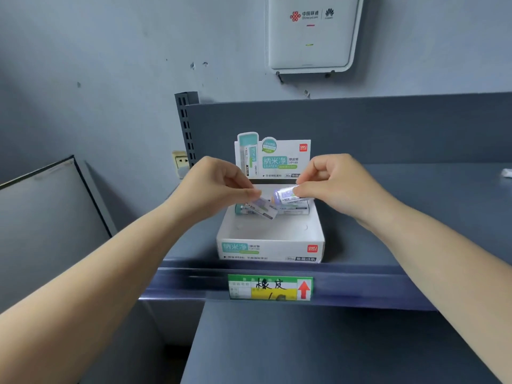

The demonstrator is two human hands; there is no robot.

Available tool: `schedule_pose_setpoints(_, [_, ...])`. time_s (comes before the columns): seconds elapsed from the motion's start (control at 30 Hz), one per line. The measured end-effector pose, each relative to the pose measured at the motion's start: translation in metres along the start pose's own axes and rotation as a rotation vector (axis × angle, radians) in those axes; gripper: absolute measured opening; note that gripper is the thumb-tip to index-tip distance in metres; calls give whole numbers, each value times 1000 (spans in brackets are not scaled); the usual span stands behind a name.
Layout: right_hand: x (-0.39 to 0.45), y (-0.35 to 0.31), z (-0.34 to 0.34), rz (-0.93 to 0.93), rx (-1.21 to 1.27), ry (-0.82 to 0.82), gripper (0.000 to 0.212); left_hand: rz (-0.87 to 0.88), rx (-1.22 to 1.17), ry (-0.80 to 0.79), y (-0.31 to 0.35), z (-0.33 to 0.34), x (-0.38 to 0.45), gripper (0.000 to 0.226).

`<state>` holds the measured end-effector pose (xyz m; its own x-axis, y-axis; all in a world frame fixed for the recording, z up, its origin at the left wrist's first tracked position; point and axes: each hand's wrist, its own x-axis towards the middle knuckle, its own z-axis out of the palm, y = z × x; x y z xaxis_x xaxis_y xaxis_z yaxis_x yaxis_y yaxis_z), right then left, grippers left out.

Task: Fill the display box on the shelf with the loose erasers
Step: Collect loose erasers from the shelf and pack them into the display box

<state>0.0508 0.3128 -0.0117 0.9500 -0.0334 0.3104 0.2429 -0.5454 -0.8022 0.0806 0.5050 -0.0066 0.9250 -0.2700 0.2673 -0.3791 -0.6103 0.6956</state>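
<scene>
Both hands are hovering over the white cardboard display box [270, 246] with teal lettering, which is sitting at the front edge of the dark grey metal shelf [401, 217]. The left hand [219, 184] is pinching a small white-sleeved eraser with a printed label [261, 207] between thumb and fingertips, fingers closed on one end, the eraser tilting down and away to that hand's right, over the box's rear half. The right hand [332, 180] is gripping a second white-sleeved eraser [286, 195] the same way, thumb and fingers clamped on its right end, holding it nearly level just to the left of its knuckles. The two erasers are sitting close together between the hands; whether they are touching is hard to tell. Beneath the hands, at the back of the box, more sleeved erasers [293, 210] are lying in a row, while the box floor nearer the person is showing bare white. Behind both hands the box's upright header card [277, 159] is standing. Below the wrists, a green, yellow and white price tag [270, 288] with a red arrow is clipped to the shelf's front rail. Far beyond the right hand, a white wall-mounted router box [313, 34] is hanging on the grey wall.
</scene>
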Motion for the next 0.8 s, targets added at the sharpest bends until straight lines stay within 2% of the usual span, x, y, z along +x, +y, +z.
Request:
schedule_pose_setpoints(0.1, [3, 3, -1, 10, -46, -24, 13, 29, 100, -42, -2, 4, 3, 11])
schedule_pose_setpoints(0.27, [3, 5, 4, -26, -194, -100, 14, 192, 400, -30, -5, -2, 4, 15])
schedule_pose_setpoints(0.4, [4, 8, 5, -38, -254, -115, 13, 247, 581, -37, -12, -3, 7, 15])
schedule_pose_setpoints(0.67, [1, 11, 5, -83, -321, -122, 12, 241, 604, -84, -17, 0, 10, 13])
schedule_pose_setpoints(0.8, [1, 7, 3, -88, -400, -162, 12, 243, 704, -131, -17, 2, 12, 17])
